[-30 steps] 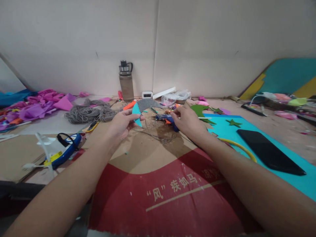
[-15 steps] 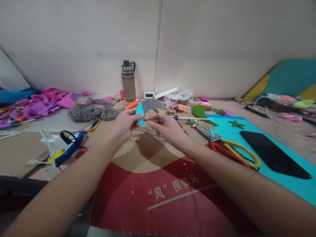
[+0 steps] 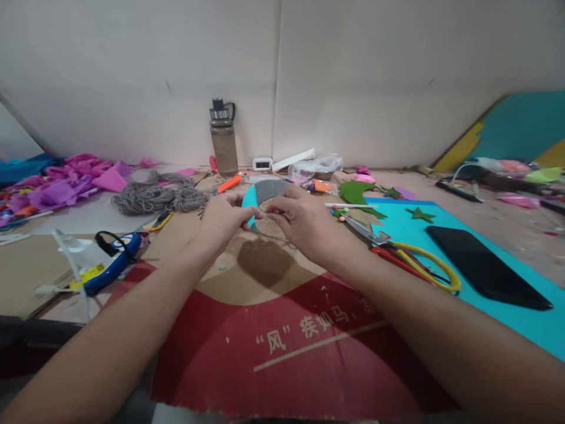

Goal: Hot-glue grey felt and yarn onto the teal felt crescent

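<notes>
My left hand is closed on a curved crescent piece. Its near end is bare turquoise, and grey yarn is wound tightly around the rest. Close beside it, my right hand has its fingers pinched at the inner edge of the curve, on what looks like the thin strand of yarn. A slack strand hangs below the fingers over the cardboard. The far tip of the crescent is hidden behind my right hand.
Yarn skeins and a blue glue gun lie left. Scissors, a phone and a green felt crescent are on the right. Behind stand a bottle and a small clock. Red-printed cardboard lies underneath.
My right hand has turned and come up against the crescent, now covering its far end. My left hand keeps its hold. The whole view has shifted slightly.
</notes>
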`<state>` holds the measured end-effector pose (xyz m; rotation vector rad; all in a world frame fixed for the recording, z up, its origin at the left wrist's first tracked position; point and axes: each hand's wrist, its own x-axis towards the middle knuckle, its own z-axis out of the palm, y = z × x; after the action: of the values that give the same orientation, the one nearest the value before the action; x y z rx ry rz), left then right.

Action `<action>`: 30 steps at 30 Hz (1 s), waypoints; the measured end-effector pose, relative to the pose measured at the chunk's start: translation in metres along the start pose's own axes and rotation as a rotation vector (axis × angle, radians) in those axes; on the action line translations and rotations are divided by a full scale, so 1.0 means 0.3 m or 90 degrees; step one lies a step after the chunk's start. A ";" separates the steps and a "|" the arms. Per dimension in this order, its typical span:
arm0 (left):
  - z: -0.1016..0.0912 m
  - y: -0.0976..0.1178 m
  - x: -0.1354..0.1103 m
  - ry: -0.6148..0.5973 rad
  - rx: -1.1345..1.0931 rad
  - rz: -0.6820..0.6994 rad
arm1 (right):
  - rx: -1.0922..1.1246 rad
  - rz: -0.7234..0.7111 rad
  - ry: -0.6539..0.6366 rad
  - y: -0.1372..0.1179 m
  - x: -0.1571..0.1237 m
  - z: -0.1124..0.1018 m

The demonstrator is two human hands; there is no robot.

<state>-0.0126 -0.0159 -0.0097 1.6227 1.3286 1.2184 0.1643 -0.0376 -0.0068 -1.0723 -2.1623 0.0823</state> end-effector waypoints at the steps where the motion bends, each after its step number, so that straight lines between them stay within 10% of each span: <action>1: -0.001 0.006 -0.003 0.004 0.015 0.002 | -0.010 0.006 -0.009 -0.003 -0.003 -0.002; 30: 0.029 0.037 -0.045 -0.191 -0.077 -0.043 | 0.101 0.039 0.194 0.061 0.032 -0.002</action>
<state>-0.0014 -0.0313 -0.0054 1.5888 1.0909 0.9518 0.1731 -0.0189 -0.0074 -0.9904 -1.8193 0.1094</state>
